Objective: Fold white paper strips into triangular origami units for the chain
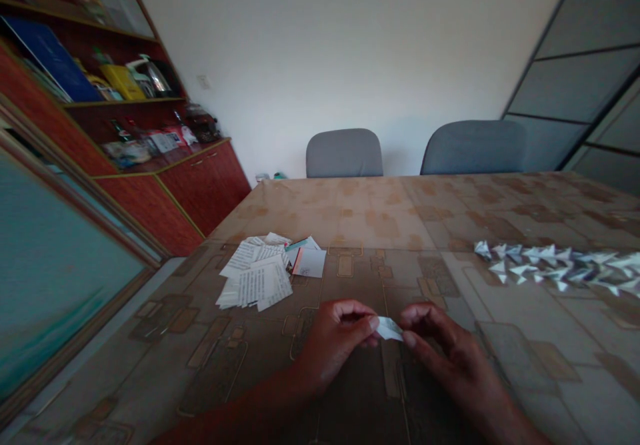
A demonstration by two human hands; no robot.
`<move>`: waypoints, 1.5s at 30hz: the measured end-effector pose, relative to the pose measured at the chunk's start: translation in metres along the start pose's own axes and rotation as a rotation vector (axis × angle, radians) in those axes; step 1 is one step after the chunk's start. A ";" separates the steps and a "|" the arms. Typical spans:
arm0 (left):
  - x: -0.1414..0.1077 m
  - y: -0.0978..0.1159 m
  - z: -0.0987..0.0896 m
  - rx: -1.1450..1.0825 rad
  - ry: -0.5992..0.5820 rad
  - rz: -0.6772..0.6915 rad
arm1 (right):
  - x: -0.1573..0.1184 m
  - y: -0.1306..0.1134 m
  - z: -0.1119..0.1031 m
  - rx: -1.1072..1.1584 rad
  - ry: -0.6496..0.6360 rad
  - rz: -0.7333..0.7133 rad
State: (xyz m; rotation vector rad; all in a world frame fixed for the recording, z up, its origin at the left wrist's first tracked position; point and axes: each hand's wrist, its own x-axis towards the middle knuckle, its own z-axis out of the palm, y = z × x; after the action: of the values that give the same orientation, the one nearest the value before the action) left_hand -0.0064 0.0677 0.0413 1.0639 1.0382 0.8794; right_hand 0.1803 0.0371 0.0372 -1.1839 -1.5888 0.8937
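One small folded paper, lower centre: left hand pinches it; right hand at its other end, grip unclear. Folding looks partway. Many folded pieces, right of frame, seem done; printed sheets, left of centre, lie unfolded.

1 head-worn cam, POV fwd + down, tbl close below, wall farther opp.

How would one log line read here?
left hand: pinches folded paper | right hand: at its other end | tabletop: printed paper pile at left, folded pieces in rows at right
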 end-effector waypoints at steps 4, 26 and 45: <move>-0.002 -0.001 0.002 -0.055 -0.057 0.007 | -0.002 -0.001 0.001 -0.116 -0.055 -0.048; -0.007 -0.003 -0.008 0.380 -0.253 0.206 | -0.008 0.008 -0.002 -0.176 -0.267 0.088; -0.016 -0.015 0.006 0.335 -0.178 0.175 | -0.007 0.003 -0.005 0.023 -0.213 0.171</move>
State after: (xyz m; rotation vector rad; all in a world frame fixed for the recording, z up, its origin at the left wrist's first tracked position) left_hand -0.0037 0.0474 0.0317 1.5059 0.9723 0.7476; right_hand 0.1863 0.0315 0.0337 -1.2556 -1.6574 1.1791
